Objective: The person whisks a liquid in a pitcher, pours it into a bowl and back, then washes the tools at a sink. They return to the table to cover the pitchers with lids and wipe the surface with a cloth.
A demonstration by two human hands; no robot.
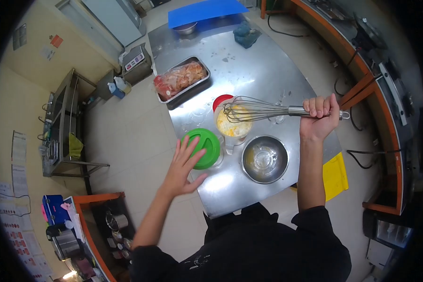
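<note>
The steel table (268, 75) carries a jug of yellow batter (233, 128) between a green lid (205, 145) and a steel bowl (264, 159). The whisk (263, 111) lies horizontal, wires left over the jug, handle clenched in the right hand (318, 117). The left hand (184, 167), fingers spread wide, touches the lid's near-left edge

Left hand (185, 164): open, fingers spread and extended toward the far side, palm facing down, closed on nothing. The left forearm is bare and runs from the near left up to the wrist. Right hand (318, 117): closed in a full fist, knuckles uppermost, fingers curled tight. The right forearm is bare, held nearly straight out from a dark sleeve at the near side.
</note>
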